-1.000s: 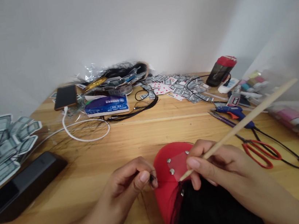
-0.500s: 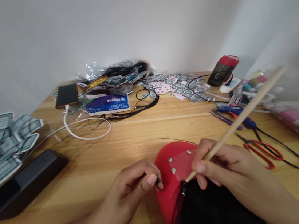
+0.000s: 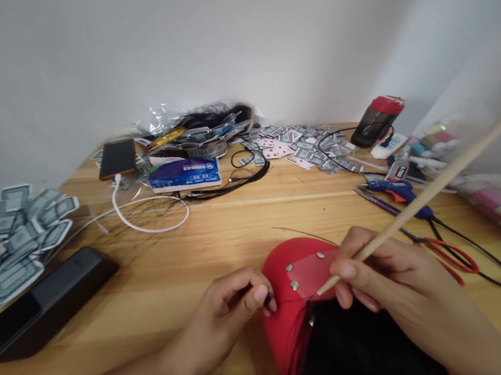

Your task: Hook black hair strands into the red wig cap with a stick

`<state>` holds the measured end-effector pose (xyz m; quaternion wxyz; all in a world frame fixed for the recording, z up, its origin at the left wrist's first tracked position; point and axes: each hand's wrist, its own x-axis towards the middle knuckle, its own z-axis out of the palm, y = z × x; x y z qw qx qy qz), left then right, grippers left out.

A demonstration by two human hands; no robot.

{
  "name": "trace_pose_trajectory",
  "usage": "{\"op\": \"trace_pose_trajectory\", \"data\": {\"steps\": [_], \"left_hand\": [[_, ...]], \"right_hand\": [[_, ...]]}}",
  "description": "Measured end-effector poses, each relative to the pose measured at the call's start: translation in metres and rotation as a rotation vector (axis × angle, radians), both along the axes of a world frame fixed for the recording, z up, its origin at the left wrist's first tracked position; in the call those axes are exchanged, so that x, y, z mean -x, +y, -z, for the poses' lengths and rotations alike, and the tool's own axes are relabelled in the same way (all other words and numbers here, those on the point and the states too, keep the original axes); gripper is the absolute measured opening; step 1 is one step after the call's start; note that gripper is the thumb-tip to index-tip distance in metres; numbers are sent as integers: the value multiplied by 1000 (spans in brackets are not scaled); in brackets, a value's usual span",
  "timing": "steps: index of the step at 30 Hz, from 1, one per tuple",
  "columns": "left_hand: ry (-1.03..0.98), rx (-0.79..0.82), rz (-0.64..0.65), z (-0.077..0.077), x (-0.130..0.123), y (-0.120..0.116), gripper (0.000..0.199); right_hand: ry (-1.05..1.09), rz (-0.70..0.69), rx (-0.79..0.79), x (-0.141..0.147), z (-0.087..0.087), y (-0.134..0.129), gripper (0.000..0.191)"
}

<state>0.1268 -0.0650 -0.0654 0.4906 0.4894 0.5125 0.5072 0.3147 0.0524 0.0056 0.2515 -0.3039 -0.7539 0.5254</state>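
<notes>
A red rounded head form (image 3: 279,331) stands at the front of the table. A sheer mesh patch (image 3: 310,273) is fixed to its top by several silver pins, and a mass of black hair (image 3: 359,351) covers its near side. My right hand (image 3: 383,281) grips a thin wooden stick (image 3: 422,198) like a pen. The stick's tapered tip points down-left at the mesh edge, by the hairline. Left of the form, my left hand (image 3: 242,302) is pinched on a dark strand of hair (image 3: 269,299), mostly hidden by the fingers. A fine dark line runs from it toward the hairline.
At right lie scissors (image 3: 453,253), a blue glue gun (image 3: 393,187) and dark tweezers (image 3: 376,200). Cards (image 3: 273,147), a blue box (image 3: 184,174), and a phone (image 3: 117,159) with a white cable stand behind. A black case (image 3: 49,306) and paper banknote cutouts (image 3: 18,242) are at left.
The stick's tip has lifted slightly from the hairline and the stick tilts lower to the right. My left hand keeps its pinch. The whole view has shifted a little.
</notes>
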Motion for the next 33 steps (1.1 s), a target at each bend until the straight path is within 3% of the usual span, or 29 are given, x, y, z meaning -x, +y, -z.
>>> {"op": "trace_pose_trajectory", "data": {"steps": [4,9,14,18,22,24,28,31,33], "left_hand": [[96,-2,-99,6,13,11,39],[213,-58,-295,23,51,35,43],[300,-99,-551,47,86,49,38],[334,-80,-635,59,95,50,27],[347,-51,-653,63,96,50,23],[355,-46,-653,65,95,50,23],[381,-70,-657,69,95,50,23],[402,-110,-655,70,95,51,24],[407,-142,-655,69,93,51,27]], "right_hand": [[6,11,-3,-1,2,2,41],[48,17,49,1,1,1,40],[72,13,90,0,4,4,38],[79,-15,44,2,-5,12,36],[56,-102,-158,21,-39,19,39],[53,-115,-282,33,-63,20,29],[67,-3,-590,44,-98,21,24],[-146,-19,-777,33,-98,18,20],[-366,-126,-735,21,-83,13,15]]}}
